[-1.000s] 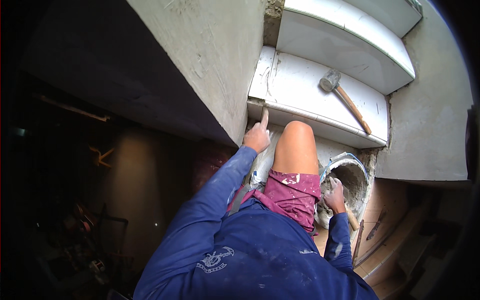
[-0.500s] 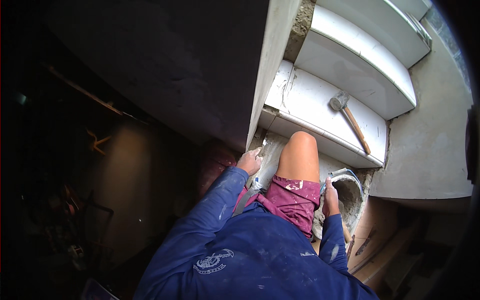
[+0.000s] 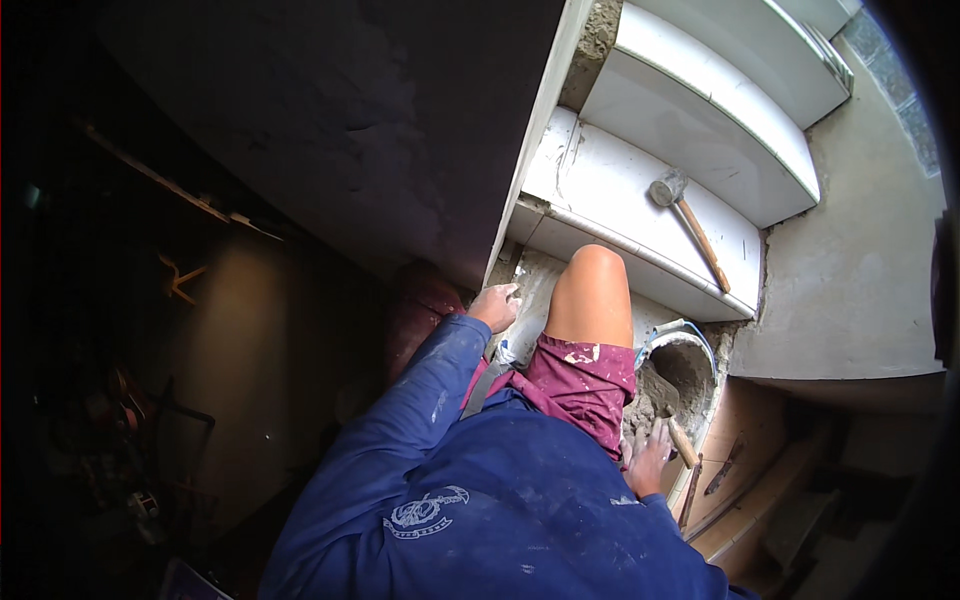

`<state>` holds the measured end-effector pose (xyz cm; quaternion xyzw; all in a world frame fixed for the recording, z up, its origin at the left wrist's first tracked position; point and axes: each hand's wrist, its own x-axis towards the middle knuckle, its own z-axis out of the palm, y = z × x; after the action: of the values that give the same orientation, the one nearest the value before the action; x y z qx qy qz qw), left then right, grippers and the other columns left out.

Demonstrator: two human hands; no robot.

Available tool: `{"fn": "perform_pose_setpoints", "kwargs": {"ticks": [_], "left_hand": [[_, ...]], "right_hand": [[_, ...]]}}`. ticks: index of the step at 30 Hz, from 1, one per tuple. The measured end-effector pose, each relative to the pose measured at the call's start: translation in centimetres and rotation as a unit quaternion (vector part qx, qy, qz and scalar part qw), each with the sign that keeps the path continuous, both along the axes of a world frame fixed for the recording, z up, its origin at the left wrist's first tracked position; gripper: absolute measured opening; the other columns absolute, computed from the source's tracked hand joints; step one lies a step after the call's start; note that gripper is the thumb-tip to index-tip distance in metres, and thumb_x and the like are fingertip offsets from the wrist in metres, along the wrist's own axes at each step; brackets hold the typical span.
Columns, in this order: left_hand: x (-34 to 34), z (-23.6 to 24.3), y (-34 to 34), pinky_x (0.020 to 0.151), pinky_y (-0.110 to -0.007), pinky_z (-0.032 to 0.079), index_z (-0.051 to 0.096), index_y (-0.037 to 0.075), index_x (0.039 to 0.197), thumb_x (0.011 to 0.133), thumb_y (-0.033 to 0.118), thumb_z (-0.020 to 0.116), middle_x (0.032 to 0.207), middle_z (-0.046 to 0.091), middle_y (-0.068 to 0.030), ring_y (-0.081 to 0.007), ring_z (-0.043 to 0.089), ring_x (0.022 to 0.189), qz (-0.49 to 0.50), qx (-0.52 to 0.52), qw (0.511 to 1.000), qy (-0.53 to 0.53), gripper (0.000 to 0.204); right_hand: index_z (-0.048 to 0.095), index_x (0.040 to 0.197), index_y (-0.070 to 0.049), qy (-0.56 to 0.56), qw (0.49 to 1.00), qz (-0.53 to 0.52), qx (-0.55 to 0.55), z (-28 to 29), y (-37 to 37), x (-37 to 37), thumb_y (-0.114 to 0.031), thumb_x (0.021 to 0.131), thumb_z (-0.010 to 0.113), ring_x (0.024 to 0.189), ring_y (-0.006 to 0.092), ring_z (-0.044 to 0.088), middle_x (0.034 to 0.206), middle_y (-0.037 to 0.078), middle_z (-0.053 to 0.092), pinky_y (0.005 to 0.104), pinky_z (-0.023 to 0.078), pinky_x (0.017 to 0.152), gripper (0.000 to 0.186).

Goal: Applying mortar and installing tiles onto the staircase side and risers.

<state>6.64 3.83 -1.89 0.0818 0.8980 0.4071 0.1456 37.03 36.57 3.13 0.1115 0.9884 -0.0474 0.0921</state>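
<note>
Gripping a wooden trowel handle (image 3: 683, 443) over the mortar bucket (image 3: 690, 370) by the knee, right hand (image 3: 648, 458) looks clenched; left hand (image 3: 495, 306) rests open-fingered on the step (image 3: 540, 275); wet mortar's probably heavy and sloppy, so hold the handle low.

The person wears a deep blue long-sleeved work shirt (image 3: 500, 500), filling the lower middle of the frame, flecked with pale dust and splashes. A white emblem (image 3: 425, 510) (an anchor-like crest) sits low on it. Dark red shorts (image 3: 575, 385), spattered with whitish smears, end above a bare knee (image 3: 597, 285). Both sleeves reach the wrists.
</note>
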Motion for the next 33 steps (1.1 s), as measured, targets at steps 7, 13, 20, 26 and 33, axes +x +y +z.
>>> {"fn": "perform_pose_setpoints", "kwargs": {"ticks": [7,13,20,26,33], "left_hand": [[-5.6,2.8,4.1,0.053,-0.026,0.048,0.066,0.005,0.093,0.09,0.021,0.058,0.084,0.065,-0.0064,-0.0134,0.064,0.074,0.18,0.333,0.916,-0.136,0.019],[-12.3,5.9,8.0,0.039,-0.023,0.031,0.056,0.008,0.097,0.093,0.021,0.057,0.076,0.05,0.0027,-0.0076,0.049,0.057,0.429,0.56,0.68,-0.198,0.014],[-14.7,5.8,9.5,0.036,-0.03,0.031,0.058,0.004,0.079,0.085,0.02,0.067,0.057,0.05,-0.0046,-0.0135,0.039,0.038,0.53,0.505,0.646,-0.216,0.02],[-15.8,5.2,9.3,0.032,-0.027,0.021,0.055,0.007,0.071,0.083,0.012,0.067,0.052,0.042,-0.0003,-0.0094,0.029,0.034,0.594,0.509,0.595,-0.186,0.018],[-14.8,7.3,9.4,0.033,-0.026,0.022,0.057,0.006,0.075,0.083,0.01,0.068,0.055,0.044,-0.0003,-0.0094,0.031,0.036,0.596,0.534,0.565,-0.202,0.014]], "right_hand": [[0.058,0.118,-0.005,-0.072,0.995,0.064,-0.029,2.7,-0.1,1.6,-0.033,0.076,0.062,0.139,0.0416,0.017,0.151,0.023,0.02,0.0562,0.017,0.11,0.05],[0.066,0.097,-0.005,0.032,0.994,0.069,-0.084,4.2,-0.4,0.1,-0.028,0.077,0.069,0.133,0.0431,0.028,0.144,0.023,0.033,0.0503,0.022,0.11,0.031],[0.065,0.096,-0.002,0.06,0.992,0.037,-0.107,2.0,-0.5,0.0,-0.029,0.08,0.066,0.131,0.0438,0.03,0.14,0.026,0.034,0.0498,0.024,0.109,0.031],[0.066,0.102,-0.005,0.048,0.988,0.029,-0.144,1.4,0.0,-1.1,-0.029,0.082,0.064,0.133,0.0442,0.029,0.144,0.025,0.032,0.049,0.023,0.111,0.031],[0.067,0.1,-0.003,0.059,0.987,0.022,-0.147,1.3,0.2,-1.6,-0.029,0.082,0.064,0.132,0.0439,0.03,0.143,0.026,0.033,0.0483,0.024,0.11,0.031]]}}
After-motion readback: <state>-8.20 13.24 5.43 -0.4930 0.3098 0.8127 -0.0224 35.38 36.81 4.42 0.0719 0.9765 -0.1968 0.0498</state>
